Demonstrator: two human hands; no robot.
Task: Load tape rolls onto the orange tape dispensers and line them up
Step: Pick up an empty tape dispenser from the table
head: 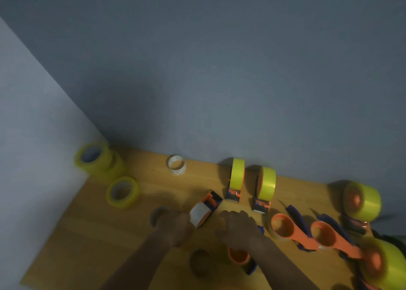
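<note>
Now the left hand (175,226) holds a dispenser (205,210) that carries a white roll, and the right hand (238,226) lies just beside this dispenser with fingers curled, though I cannot tell if it holds something. Behind this dispenser, near the wall, two loaded dispensers (236,179) stand upright side by side on the wooden bench (87,234). Loose yellow rolls (123,191) lie far to its left, and empty orange dispensers (285,227) lie to its right.
</note>
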